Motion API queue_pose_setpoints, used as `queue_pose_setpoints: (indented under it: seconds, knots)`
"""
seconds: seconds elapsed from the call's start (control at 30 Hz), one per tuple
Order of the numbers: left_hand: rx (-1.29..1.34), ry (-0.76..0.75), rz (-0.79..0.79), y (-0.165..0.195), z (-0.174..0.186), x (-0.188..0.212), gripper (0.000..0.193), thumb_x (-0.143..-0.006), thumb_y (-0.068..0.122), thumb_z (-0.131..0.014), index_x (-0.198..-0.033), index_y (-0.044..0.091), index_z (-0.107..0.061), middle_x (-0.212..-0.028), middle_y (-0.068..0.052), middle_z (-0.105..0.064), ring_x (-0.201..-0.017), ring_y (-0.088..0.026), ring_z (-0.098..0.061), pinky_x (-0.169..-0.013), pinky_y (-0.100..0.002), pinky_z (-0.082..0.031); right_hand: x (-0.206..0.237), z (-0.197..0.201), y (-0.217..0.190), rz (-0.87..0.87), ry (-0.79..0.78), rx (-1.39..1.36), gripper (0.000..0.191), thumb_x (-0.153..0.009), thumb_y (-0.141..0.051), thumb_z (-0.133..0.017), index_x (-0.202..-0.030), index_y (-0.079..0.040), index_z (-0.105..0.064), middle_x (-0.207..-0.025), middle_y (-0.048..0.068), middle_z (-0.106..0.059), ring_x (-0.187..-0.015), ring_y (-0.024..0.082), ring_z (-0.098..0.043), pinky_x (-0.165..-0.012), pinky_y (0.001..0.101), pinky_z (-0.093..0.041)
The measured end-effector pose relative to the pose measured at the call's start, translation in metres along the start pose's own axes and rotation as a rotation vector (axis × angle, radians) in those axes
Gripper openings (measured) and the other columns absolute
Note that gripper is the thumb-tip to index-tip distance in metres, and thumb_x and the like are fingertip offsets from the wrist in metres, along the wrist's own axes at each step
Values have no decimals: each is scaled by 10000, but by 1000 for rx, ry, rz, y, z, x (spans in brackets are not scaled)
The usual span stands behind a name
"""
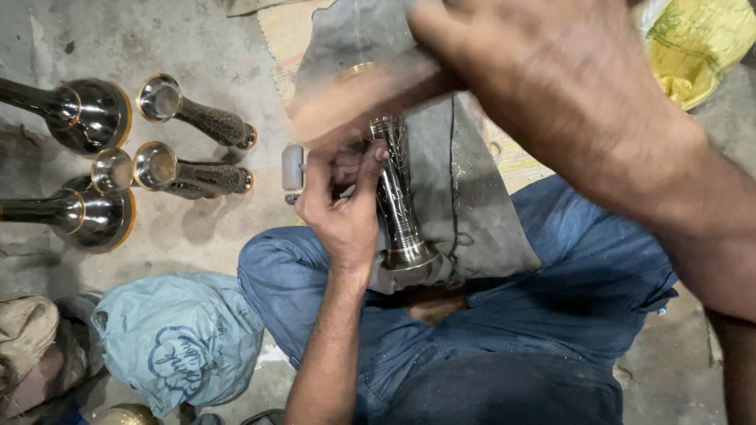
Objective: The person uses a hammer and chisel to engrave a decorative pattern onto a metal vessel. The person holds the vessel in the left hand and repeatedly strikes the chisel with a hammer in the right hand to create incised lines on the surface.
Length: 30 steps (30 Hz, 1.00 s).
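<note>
On a dusty concrete floor (213,31), a stiff, likely slippery polished metal vase (396,197) is clamped mid-stem by the left hand (339,212); the blurred right hand's (551,86) grip cannot be told.

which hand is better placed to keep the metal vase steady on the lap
Left. The left hand grips the metal vase against the grey cloth; the right hand is raised above it, blurred.

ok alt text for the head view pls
A left hand grips a slender engraved silver metal vase lying on a grey cloth over blue-jeaned legs, while the blurred right hand passes above. More shiny flared metal vases lie on the concrete floor.
</note>
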<state>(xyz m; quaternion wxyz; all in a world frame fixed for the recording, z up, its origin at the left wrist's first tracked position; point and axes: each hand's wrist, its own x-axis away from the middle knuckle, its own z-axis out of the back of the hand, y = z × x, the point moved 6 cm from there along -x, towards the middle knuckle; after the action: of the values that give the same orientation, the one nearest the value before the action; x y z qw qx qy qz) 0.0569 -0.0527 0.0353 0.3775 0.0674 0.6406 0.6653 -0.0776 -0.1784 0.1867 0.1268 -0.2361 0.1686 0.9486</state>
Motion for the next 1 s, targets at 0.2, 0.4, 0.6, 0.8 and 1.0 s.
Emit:
queue_pose_setpoints:
  seconds: [0.2, 0.4, 0.6, 0.8, 1.0]
  knots:
    - [-48, -190, -89, 13, -3, -16, 267, -969, 79, -818, -1184, -5, -683, -891, -43, -759, -774, -85, -696, -714, -238, -560, 16, -10, 11, -54, 41, -31, 215, -956, -143, -791, -1118, -71, -669, -946, 75, -666, -910, 242, -684, -776, 383, -531]
    - [-223, -402, -126, 20, -10, -32, 267, -956, 150, -831, -1162, 42, -702, -837, -65, -752, -731, -120, -720, -675, -267, -556, 42, -28, 25, -198, -20, -189, 224, -955, -112, -806, -1092, -38, -645, -910, 109, -650, -857, 286, -667, -762, 401, -519]
    - [-262, -565, -230, 30, -20, -45, 389, -957, 225, -802, -1289, 58, -688, -1083, -112, -788, -909, -176, -785, -766, -295, -645, 78, -58, 34, -547, -49, -589, 311, -937, -86, -732, -1201, -43, -574, -858, 84, -621, -783, 249, -651, -676, 401, -523]
    - [-246, -720, -364, 45, -26, -51, 363, -964, 229, -782, -1283, 82, -690, -1170, -99, -776, -971, -209, -794, -851, -336, -638, 123, -104, 29, -736, -42, -695, 197, -965, -83, -747, -1047, -18, -581, -816, 90, -572, -722, 213, -577, -632, 376, -485]
    - [-323, -862, -396, 50, -34, -57, 371, -966, 271, -770, -1276, 79, -700, -1111, -112, -770, -940, -257, -774, -815, -377, -609, 163, -130, 7, -859, 183, -741, 252, -1020, -78, -788, -1129, 0, -575, -904, 56, -613, -815, 205, -607, -713, 361, -490]
